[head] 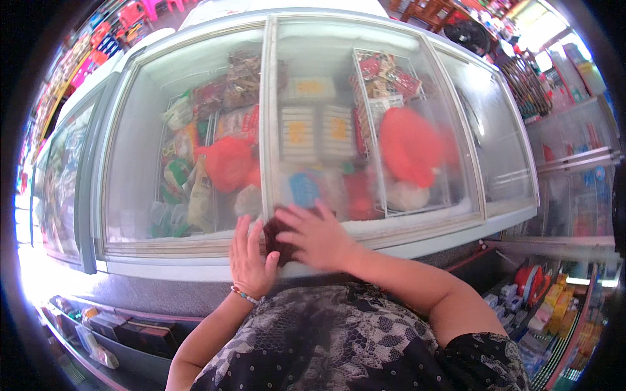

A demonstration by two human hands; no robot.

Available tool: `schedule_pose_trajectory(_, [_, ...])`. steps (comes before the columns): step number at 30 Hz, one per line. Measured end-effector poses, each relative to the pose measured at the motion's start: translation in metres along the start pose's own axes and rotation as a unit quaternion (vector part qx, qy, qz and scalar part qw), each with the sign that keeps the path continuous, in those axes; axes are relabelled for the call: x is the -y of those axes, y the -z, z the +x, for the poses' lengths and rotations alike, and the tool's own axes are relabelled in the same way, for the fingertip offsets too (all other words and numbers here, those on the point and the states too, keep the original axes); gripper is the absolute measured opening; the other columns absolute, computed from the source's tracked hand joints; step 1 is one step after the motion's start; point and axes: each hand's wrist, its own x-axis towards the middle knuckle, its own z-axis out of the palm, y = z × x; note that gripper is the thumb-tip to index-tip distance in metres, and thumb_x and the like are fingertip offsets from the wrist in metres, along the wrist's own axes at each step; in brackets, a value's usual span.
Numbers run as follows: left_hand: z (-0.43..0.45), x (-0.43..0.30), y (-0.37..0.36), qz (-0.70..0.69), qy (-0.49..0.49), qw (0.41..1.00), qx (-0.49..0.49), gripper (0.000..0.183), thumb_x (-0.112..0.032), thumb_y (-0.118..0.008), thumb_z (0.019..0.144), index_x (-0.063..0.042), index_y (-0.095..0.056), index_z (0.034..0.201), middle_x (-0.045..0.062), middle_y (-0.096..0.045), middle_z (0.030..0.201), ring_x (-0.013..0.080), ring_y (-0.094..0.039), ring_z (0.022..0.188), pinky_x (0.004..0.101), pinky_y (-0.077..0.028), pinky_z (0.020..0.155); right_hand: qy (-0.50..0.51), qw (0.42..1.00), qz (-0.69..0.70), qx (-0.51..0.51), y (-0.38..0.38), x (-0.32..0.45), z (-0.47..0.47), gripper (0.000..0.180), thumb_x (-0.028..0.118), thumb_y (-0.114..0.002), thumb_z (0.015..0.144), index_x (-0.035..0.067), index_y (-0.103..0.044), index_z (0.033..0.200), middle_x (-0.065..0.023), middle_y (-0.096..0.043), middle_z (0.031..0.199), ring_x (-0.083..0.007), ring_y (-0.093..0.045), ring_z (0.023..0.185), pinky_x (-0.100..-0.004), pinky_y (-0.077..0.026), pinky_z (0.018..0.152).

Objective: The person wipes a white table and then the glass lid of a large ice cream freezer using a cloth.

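A chest freezer [161,271] with sliding glass lids stands against my front. My right hand [318,239], slightly blurred, lies with fingers spread over a dark brown cloth [280,243] near the middle frame bar of the lids. The palm hides part of that cloth. My left hand [252,259] wears a beaded bracelet [244,294] and rests at the front edge of the left glass lid [132,195], just left of the cloth. Its fingers are apart with nothing held. Frost or mist makes the right glass lid [337,58] hazy.
Under the glass are red plastic bags [229,163], packs with yellow labels [298,133], a blue item [304,188] and a white wire basket [384,211]. A second freezer [68,141] stands at left. Shelves of boxed goods [557,305] flank me low on the right.
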Motion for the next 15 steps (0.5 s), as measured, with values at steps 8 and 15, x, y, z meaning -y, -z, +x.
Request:
schedule_pose_trajectory(8, [0.004, -0.008, 0.000, 0.063, 0.012, 0.996, 0.068, 0.057, -0.025, -0.064, 0.087, -0.007, -0.049, 0.139, 0.021, -0.040, 0.149, 0.0407, -0.035, 0.141, 0.0506, -0.029, 0.114, -0.383, 0.863, -0.275, -0.182, 0.073, -0.185, -0.099, 0.049, 0.038, -0.056, 0.096, 0.020, -0.050, 0.141, -0.0096, -0.044, 0.150, -0.0278, -0.037, 0.141, -0.0641, -0.029, 0.108])
schedule_pose_trajectory(15, [0.005, -0.007, 0.004, 0.057, 0.007, 0.994, 0.097, 0.057, -0.028, -0.061, 0.089, -0.005, -0.047, 0.140, 0.020, -0.040, 0.150, 0.0399, -0.035, 0.141, 0.0506, -0.028, 0.114, -0.660, 0.698, -0.230, -0.154, 0.078, -0.209, -0.287, 0.059, 0.048, -0.045, 0.099, 0.017, -0.041, 0.150, -0.0184, -0.034, 0.156, -0.0389, -0.033, 0.142, -0.0584, -0.032, 0.111])
